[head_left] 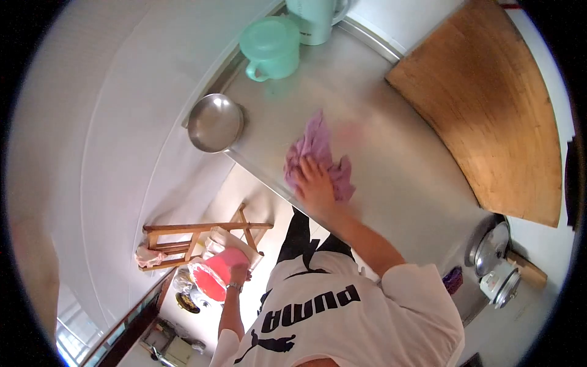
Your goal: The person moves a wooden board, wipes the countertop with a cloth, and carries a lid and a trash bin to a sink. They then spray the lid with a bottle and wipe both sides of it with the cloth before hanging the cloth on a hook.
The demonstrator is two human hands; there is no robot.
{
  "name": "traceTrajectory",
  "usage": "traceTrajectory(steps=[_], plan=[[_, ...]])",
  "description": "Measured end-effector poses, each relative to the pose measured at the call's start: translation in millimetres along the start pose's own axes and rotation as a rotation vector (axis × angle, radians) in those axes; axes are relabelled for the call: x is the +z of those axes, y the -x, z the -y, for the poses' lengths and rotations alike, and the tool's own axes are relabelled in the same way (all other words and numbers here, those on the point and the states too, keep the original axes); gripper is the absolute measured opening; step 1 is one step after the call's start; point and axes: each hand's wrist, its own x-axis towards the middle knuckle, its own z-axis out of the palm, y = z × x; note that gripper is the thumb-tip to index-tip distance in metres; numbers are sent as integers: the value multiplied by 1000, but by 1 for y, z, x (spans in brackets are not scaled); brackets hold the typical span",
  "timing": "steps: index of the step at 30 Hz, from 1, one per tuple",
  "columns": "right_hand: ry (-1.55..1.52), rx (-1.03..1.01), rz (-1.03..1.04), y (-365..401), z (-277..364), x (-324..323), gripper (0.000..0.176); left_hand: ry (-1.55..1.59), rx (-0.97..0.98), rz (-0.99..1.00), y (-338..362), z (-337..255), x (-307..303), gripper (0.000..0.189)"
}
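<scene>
My right hand presses down on a crumpled purple cloth, fingers bent into its folds, on the metal countertop. Down at my left side, my left hand grips a pink and red plastic tub, held away from the counter. The far side of that hand's grip is hidden. A shallow metal bowl sits at the counter's left edge. Beyond the cloth stands a lidded mint-green cup with a handle.
A pale green pitcher stands behind the cup. Along the right lies a large wooden board. Metal lids and a white appliance are at the lower right. A wooden folding stool stands on the floor to the left.
</scene>
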Motion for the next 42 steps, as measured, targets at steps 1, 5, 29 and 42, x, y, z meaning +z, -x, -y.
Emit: traceTrajectory(steps=[1, 5, 29, 42], plan=[[-27, 1, 20, 11, 20, 2, 48, 82, 18, -3, -5, 9, 0, 23], [7, -15, 57, 16, 48, 15, 49, 84, -21, -20, -3, 5, 7, 26], [430, 496, -302, -184, -176, -50, 54, 55, -86, -5, -10, 86, -22, 30], [360, 261, -337, -134, -213, -72, 43, 67, 81, -10, -27, -10, -39, 25]])
